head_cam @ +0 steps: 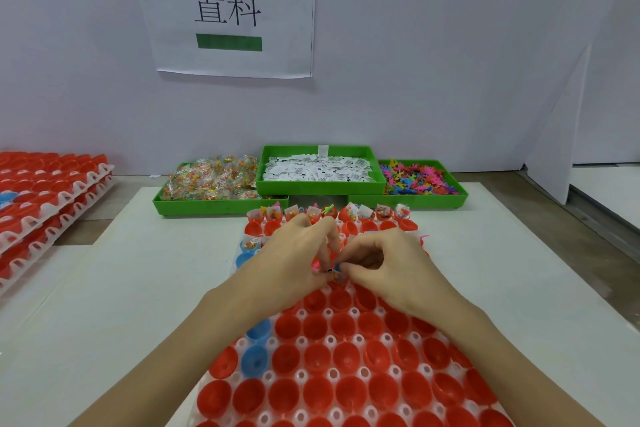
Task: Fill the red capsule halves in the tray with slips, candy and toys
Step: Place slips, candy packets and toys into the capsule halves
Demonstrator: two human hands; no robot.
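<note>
Item: red capsule halves, glossy open cups seated mouth-up in a white perforated tray filling the lower centre of the frame; a few blue halves sit along its left edge. Handling, by judgement: thin, light, stiff plastic, likely slick and easily tipped, best left seated and loaded from above. Fillings look light and small, suited to a fingertip pinch: paper slips flimsy, wrapped candy crinkly and slippery, plastic toys springy and apt to tangle. Each kind lies in its own green bin across the frame's middle, candy left, slips centre, toys right. Far row of the tray already holds slips, candy and toys; near rows stand empty. Left hand and right hand meet at frame centre above the tray, fingers curled, pinching small coloured pieces between their tips; exactly what, I cannot tell. Stacked trays of red halves at left edge.
</note>
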